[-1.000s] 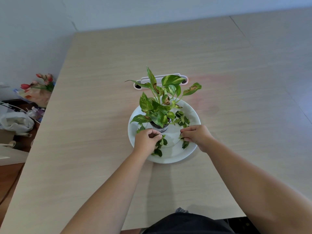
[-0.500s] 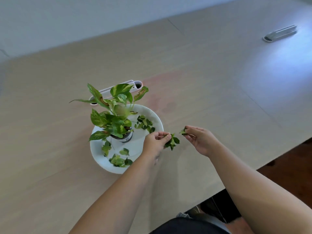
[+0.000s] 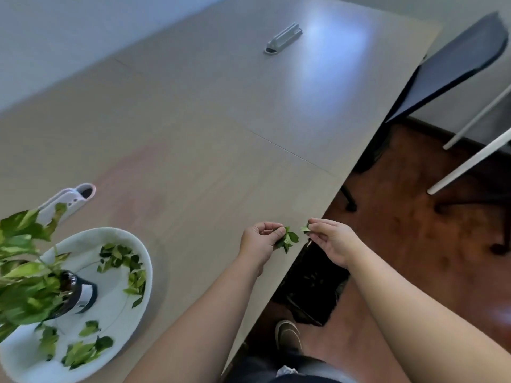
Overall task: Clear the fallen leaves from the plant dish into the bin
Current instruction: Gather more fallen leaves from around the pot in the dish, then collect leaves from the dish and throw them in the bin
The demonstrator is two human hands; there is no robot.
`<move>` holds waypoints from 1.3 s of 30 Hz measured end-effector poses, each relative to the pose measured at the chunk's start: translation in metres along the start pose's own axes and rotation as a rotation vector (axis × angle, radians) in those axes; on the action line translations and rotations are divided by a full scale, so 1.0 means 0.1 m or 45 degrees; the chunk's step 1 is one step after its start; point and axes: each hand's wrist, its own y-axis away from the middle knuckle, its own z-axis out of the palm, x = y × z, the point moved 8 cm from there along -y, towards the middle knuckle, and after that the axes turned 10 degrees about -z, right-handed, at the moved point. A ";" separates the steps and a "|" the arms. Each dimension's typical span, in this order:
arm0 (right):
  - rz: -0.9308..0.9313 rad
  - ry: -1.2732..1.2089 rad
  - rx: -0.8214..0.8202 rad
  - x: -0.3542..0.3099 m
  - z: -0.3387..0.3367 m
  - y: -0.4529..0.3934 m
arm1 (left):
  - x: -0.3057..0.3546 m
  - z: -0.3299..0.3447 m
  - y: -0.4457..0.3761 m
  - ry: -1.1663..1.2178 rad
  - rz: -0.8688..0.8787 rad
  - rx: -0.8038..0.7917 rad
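White and shallow, the plant dish (image 3: 139, 261) sits at the far left of the counter (image 3: 210, 139), near its front edge. In it stands a dark bottle (image 3: 76, 295) holding a leafy plant (image 3: 23, 275) that spills over the dish's left side. Fallen leaves (image 3: 124, 259) lie scattered along the dish's right inner rim, and more lie in a loose heap at its near side. Just behind the dish, a white cable port (image 3: 70, 199) is set into the counter.

Move right and you find your left hand (image 3: 261, 241) above the counter's right edge, its grip curled round a small bunch of green leaves (image 3: 287, 240) that stick out past the fingertips towards the edge. Just beside it, your right hand (image 3: 331, 240) hangs past the edge, over the floor, its grip narrowed to a pinch on a single leaf scrap (image 3: 305, 228). The two hands are close but apart.

Below your right hand, on the dark red floor against the counter's side, stands the bin (image 3: 309, 286), lined with a black bag. Your shoe (image 3: 289, 335) is just in front of it.

Further back on the counter lies a grey cable port (image 3: 283, 38), and at the far right a dark chair (image 3: 453, 64) stands beside the counter.
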 end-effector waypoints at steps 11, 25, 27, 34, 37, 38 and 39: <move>0.100 0.506 0.262 0.29 -1.63 -0.24 | -0.80 1.22 -0.43 -0.562 -0.112 -0.105; 0.256 0.780 0.345 1.10 -2.06 -0.78 | -1.49 1.36 -1.27 -0.805 -0.309 0.067; 0.287 0.762 0.337 1.19 -2.09 -0.78 | -1.53 1.39 -1.27 -0.821 -0.343 0.040; 0.246 0.650 0.368 1.07 -2.05 -0.68 | -1.48 1.38 -1.13 -0.781 -0.388 0.027; 0.190 0.607 0.380 0.88 -1.95 -0.62 | -1.35 1.41 -0.98 -0.708 -0.310 -0.043; 0.168 0.590 0.380 0.80 -1.89 -0.60 | -1.28 1.42 -0.91 -0.667 -0.283 -0.075; 0.143 0.567 0.374 0.71 -1.83 -0.57 | -1.20 1.42 -0.82 -0.633 -0.255 -0.105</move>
